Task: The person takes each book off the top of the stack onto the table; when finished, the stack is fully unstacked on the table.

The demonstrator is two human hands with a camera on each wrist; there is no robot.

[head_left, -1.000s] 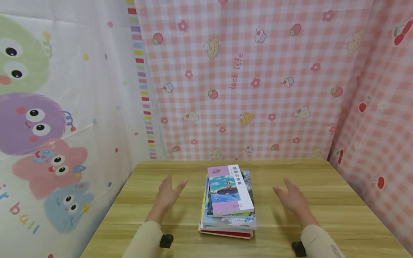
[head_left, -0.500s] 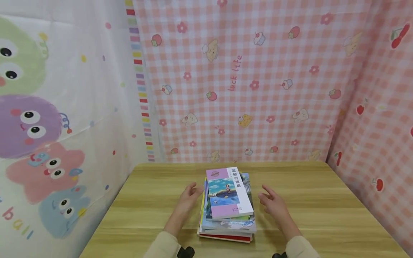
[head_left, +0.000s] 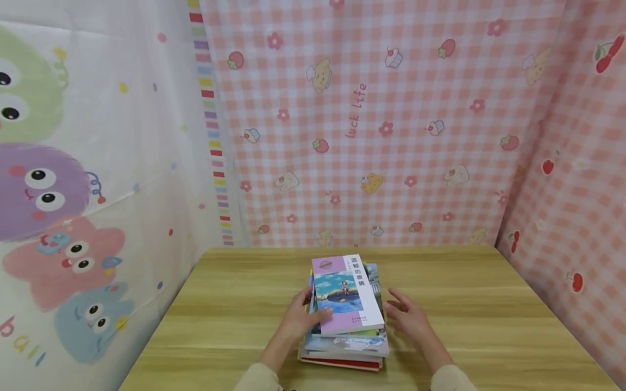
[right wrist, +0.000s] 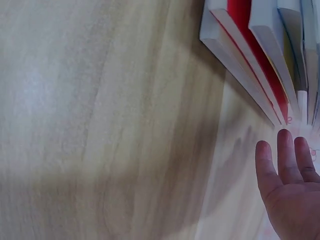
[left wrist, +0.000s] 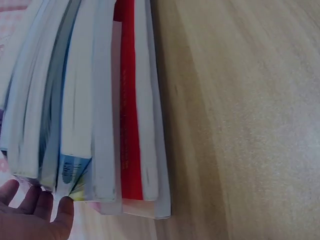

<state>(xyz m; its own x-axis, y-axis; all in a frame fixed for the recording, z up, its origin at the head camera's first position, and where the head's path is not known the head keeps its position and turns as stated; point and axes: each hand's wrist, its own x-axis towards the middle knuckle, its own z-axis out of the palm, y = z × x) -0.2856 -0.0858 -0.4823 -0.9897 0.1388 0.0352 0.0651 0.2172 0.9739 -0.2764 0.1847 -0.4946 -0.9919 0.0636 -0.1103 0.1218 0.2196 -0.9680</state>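
Observation:
A stack of several books (head_left: 346,344) lies in the middle of the wooden table. On top is a paperback (head_left: 339,298) with a lilac, white and blue cover, turned slightly against the books below. A red-edged book (left wrist: 129,110) shows low in the pile. My left hand (head_left: 298,321) is at the stack's left side, its thumb over the top paperback's cover and its fingers along the book edges; the left wrist view shows these fingertips against the pile. To the right, my right hand (head_left: 409,320) stands just apart from the stack, fingers extended and holding nothing.
The wooden tabletop (head_left: 479,315) spreads on both sides of the stack. A pink checked cloth (head_left: 391,152) hangs behind it, and another checked cloth (head_left: 577,228) is at the right. A white cloth with cartoon figures (head_left: 146,136) hangs at the left.
Both hands have moved inward from wide apart toward the stack. The left hand has reached the books, its thumb now over the top cover; the right has come close beside them. The stack stays put.

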